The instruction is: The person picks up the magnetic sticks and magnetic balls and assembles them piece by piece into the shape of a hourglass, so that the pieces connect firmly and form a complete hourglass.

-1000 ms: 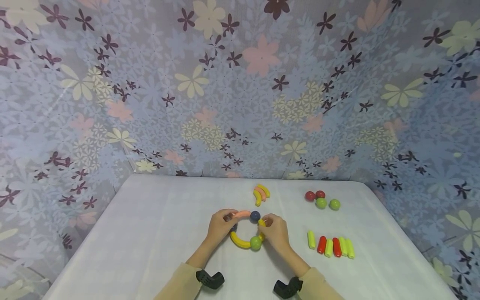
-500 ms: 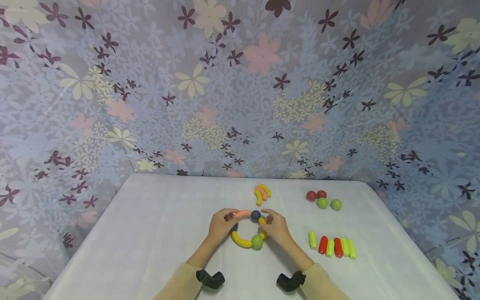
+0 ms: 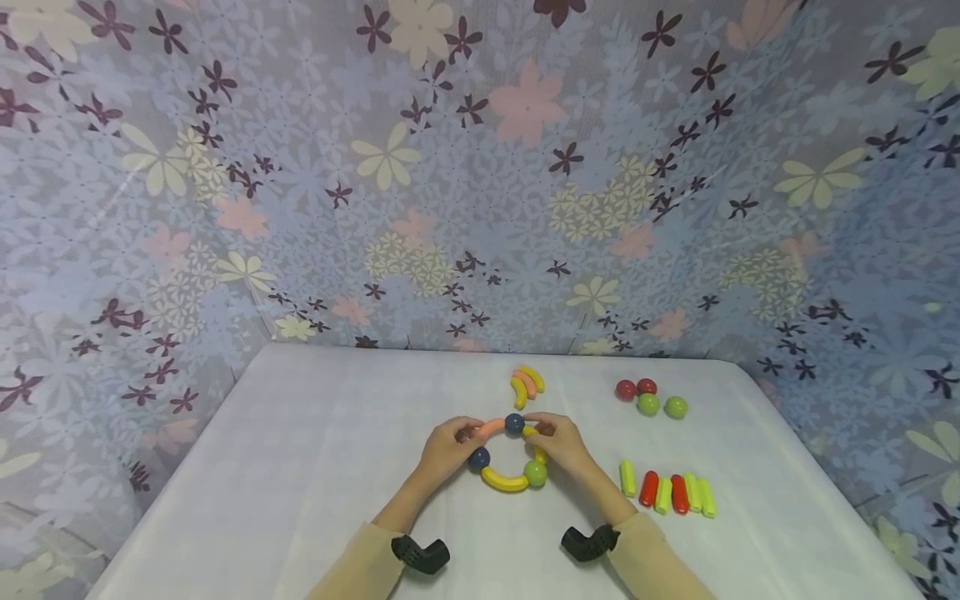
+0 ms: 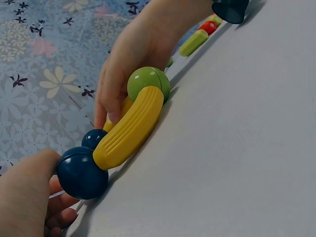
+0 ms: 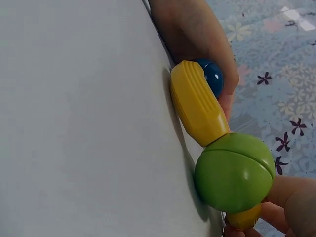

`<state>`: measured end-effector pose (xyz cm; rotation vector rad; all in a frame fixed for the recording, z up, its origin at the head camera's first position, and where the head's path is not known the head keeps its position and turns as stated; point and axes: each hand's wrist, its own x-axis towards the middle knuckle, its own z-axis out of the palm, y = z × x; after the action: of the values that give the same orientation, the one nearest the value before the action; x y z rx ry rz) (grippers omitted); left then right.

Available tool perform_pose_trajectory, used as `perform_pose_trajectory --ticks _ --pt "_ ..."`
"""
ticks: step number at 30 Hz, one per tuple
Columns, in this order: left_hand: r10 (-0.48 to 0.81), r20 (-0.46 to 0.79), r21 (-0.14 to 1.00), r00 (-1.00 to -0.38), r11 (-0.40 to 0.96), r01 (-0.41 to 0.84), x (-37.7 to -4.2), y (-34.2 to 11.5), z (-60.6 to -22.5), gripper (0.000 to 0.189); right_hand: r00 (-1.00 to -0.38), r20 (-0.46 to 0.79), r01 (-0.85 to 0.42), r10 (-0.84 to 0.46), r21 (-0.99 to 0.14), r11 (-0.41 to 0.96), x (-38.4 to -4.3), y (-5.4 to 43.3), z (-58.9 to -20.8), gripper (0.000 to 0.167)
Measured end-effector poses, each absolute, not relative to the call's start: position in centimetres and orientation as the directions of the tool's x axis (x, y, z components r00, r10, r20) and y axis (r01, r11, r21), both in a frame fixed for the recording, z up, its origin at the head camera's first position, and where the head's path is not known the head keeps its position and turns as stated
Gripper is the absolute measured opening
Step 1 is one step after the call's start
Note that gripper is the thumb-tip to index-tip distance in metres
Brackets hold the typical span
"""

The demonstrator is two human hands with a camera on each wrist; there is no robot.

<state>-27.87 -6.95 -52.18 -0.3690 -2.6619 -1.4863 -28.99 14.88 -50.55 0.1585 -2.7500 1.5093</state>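
We see the left hand [image 3: 447, 450] closed in a pinch on a salmon-pink, curved, glossy piece [image 3: 491, 428], and the right hand [image 3: 567, 443] pinching a yellow, curved, ridged piece [image 3: 541, 455]. Its index finger reaches just beside a dark-blue glossy ball [image 3: 514, 424] at the far side (whether it touches, we cannot tell). Both pieces belong to a ring [image 3: 504, 482] of plastic-looking parts between the two hands, near the middle of the tabletop [image 3: 337, 433]. Its left side has a second dark-blue ball [image 4: 83, 173], its near side a second yellow curved piece [image 4: 131, 131], and its near right a green glossy ball [image 5: 234, 172].

The far edge, backed by a floral cloth [image 3: 442, 192], lies well apart from both hands, and the widest room is left of the left hand. To the right, we have less: four yellow-green cylinders [image 3: 627, 478] and two red cylinders [image 3: 649, 488] lie in a row there, with two red balls [image 3: 626, 389] and two green balls [image 3: 677, 407] farther back. Three loose curved pieces [image 3: 520, 392], two yellow and one pink, sit near the ring's far side.
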Motion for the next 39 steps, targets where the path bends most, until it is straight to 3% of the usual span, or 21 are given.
perform_pose_trajectory --ticks 10,20,30,39 --pt "0.176 0.207 0.826 -0.962 0.496 0.269 -27.7 -6.6 -52.3 0.031 -0.996 0.061 -0.085 -0.062 -0.819 0.567 -28.2 15.8 -49.8 0.03" --pt "0.167 0.203 0.829 -0.965 0.496 0.26 -27.5 -6.4 -52.5 0.028 -0.976 0.21 -0.1 0.055 -0.659 0.746 -25.2 22.0 -48.0 0.026" --pt "0.167 0.203 0.834 -0.965 0.486 0.26 -27.7 -6.8 -52.4 0.027 -0.99 0.117 -0.005 0.08 -0.594 0.804 -22.4 26.5 -48.2 0.033" --pt "0.167 0.205 0.827 -0.964 0.498 0.262 -27.7 -6.8 -52.6 0.027 -0.995 0.098 -0.047 0.019 -0.631 0.775 -21.9 26.0 -48.7 0.039"
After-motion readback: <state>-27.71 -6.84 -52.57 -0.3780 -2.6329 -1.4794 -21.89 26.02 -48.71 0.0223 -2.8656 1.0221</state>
